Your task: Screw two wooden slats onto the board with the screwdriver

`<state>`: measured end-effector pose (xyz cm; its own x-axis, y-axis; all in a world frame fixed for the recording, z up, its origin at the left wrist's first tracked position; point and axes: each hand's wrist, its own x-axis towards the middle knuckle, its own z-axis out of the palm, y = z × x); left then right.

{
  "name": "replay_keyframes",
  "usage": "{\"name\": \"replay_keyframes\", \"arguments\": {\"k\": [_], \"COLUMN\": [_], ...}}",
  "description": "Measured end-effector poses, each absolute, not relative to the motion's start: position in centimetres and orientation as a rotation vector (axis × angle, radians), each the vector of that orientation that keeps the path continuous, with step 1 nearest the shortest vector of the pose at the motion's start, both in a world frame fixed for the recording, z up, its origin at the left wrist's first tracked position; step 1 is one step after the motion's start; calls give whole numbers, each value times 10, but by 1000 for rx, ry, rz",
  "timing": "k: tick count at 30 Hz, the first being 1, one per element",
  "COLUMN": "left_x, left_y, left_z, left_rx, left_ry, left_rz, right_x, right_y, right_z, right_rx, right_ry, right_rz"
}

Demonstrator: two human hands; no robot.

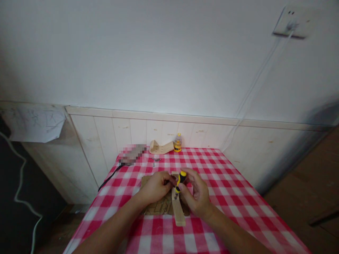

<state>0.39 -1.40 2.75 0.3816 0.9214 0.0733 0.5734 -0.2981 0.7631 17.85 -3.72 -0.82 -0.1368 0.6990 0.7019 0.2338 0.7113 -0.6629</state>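
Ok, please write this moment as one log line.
right hand: holds screwdriver; left hand: at wooden piece; screwdriver: tip down; brown sheet: beneath piece

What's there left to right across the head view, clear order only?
Paper → left hand → screwdriver → right hand → socket.

A red-and-white checked cloth covers the table. At its far edge stand a wooden piece and a yellow-capped bottle side by side, with a pixelated object to the left and small metal pieces just nearer. Closer in lies a brown sheet with printed lines, under a wooden strip.
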Motion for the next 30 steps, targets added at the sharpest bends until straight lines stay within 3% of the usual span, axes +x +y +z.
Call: {"name": "replay_keyframes", "arguments": {"k": [30], "left_x": [3], "left_y": [-12], "left_z": [23], "left_rx": [1964], "left_ry": [1249], "left_rz": [730], "right_x": [176], "right_y": [-33], "right_z": [-12], "right_rx": [-814], "right_ry": [-1595], "right_rz": [437]}}
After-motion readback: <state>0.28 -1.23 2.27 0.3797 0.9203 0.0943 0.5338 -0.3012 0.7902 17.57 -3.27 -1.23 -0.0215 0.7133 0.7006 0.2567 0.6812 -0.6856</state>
